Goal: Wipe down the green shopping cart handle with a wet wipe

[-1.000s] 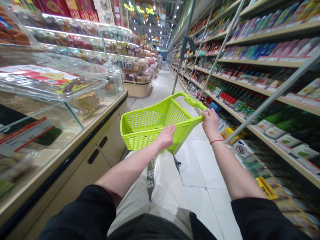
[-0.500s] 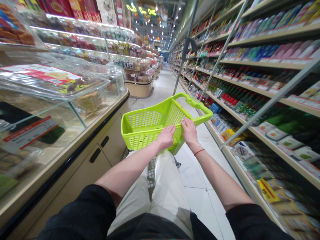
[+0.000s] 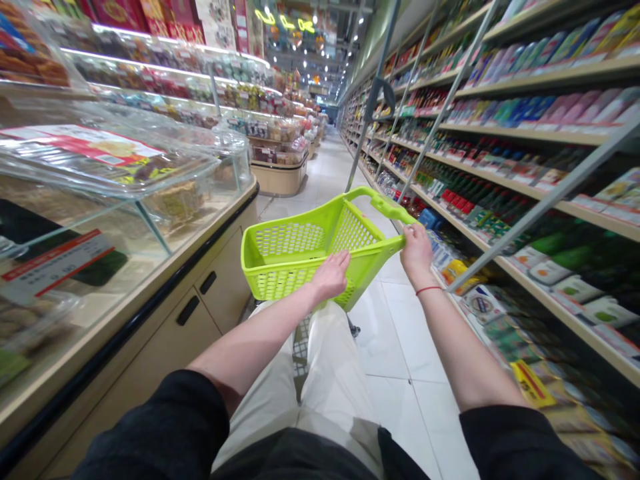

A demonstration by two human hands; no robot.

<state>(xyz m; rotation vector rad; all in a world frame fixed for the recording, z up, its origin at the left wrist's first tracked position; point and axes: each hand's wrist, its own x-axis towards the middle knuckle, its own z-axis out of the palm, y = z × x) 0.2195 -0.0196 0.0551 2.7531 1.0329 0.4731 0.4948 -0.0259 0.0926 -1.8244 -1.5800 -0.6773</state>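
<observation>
Because the cart [image 3: 367, 268] stands crosswise, its handle [image 3: 393, 208] lies at one end and a long side faces the person, which would explain the spacing of the hands. Left hand [image 3: 331, 275]: laid on the near rim [image 3: 287, 266], fingers side by side, probably to steady the cart; whether the fingertips curl over inside cannot be told. Right hand [image 3: 417, 252]: closed round the handle's near corner, likely the part offering most leverage; red string [image 3: 429, 289] at the wrist. Trousers [image 3: 333, 360]: pale, at the cart's near side. Left of the cart: a wooden counter [image 3: 165, 360] topped with glass panels, presumably to screen the packed food [image 3: 175, 200] while leaving it visible, plus a red-and-white price card [image 3: 60, 263], set slanting. Right of the cart: shelves [image 3: 525, 128], goods ranged in rows, apparently for easy reach. Beyond the cart: a grey pole [image 3: 361, 147], purpose unclear, and a low display stand [image 3: 277, 179].
</observation>
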